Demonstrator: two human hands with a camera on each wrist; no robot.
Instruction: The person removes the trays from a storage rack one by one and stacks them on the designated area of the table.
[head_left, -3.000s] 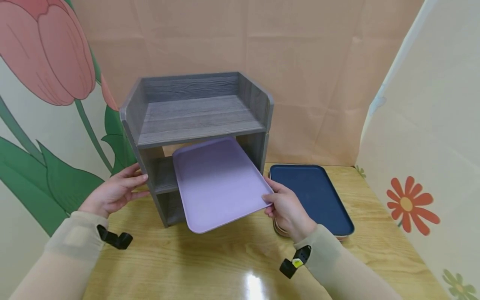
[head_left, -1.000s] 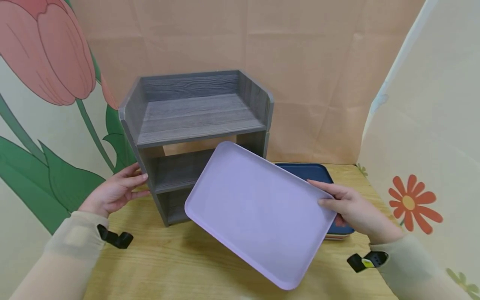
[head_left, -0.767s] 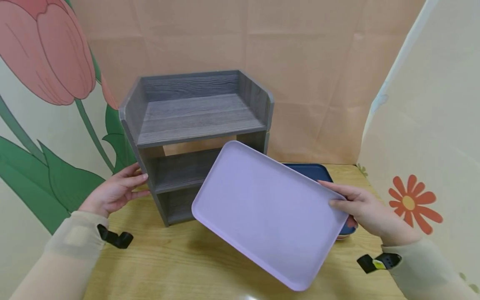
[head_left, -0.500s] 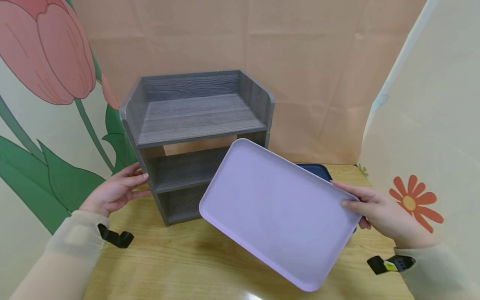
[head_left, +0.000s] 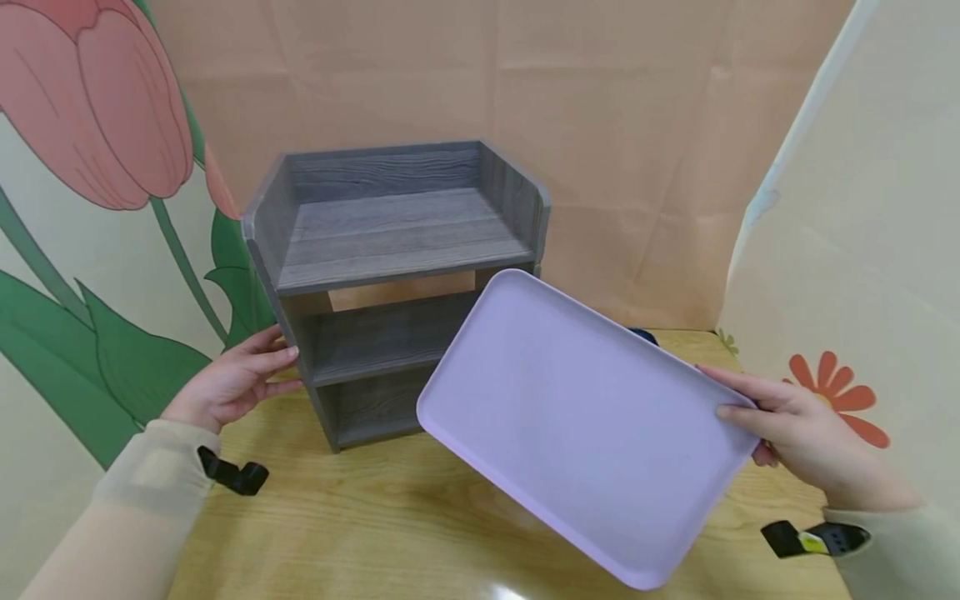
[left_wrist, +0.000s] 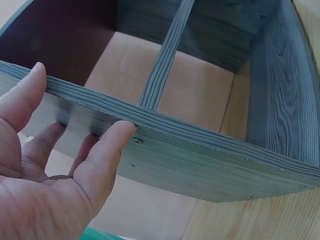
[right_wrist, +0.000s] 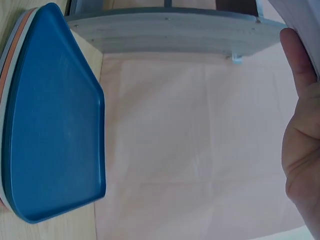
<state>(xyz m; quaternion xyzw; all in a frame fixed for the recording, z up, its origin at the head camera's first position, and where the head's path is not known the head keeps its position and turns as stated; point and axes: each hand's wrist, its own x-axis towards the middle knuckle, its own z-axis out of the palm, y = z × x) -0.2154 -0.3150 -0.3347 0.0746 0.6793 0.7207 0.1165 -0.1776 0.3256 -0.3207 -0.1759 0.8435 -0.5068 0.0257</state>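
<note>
Head camera, from the left: the left hand (head_left: 228, 385) rests against the side panel of the grey wooden shelf unit (head_left: 390, 275), at about nine o'clock from it, fingers straight and lightly spread on the wood, thumb on the front edge. The left wrist view shows the same flat contact of the fingers (left_wrist: 102, 150) on the panel, bracing rather than gripping. At about four o'clock from the shelf, the lilac tray (head_left: 585, 425) hangs in the air over the wooden table (head_left: 360, 533), tilted, its far corner just in front of the shelf's right post. The right hand (head_left: 802, 433) pinches the tray's right short edge at three o'clock, thumb on top and fingers curled underneath.

To carry the tray well from here, I would keep the pinch firm, since one hand at one end bears the whole tray. Levelling it and keeping its far corner away from the shelf post would help, with the left hand holding the shelf steady.

Most of the blue tray (right_wrist: 55, 125) is hidden behind the lilac one in the head view; only the right wrist view shows it, lying on a stack of others whose number cannot be made out. The fingers under the lilac tray are hidden, and the right wrist view cuts the hand off at its edge.
</note>
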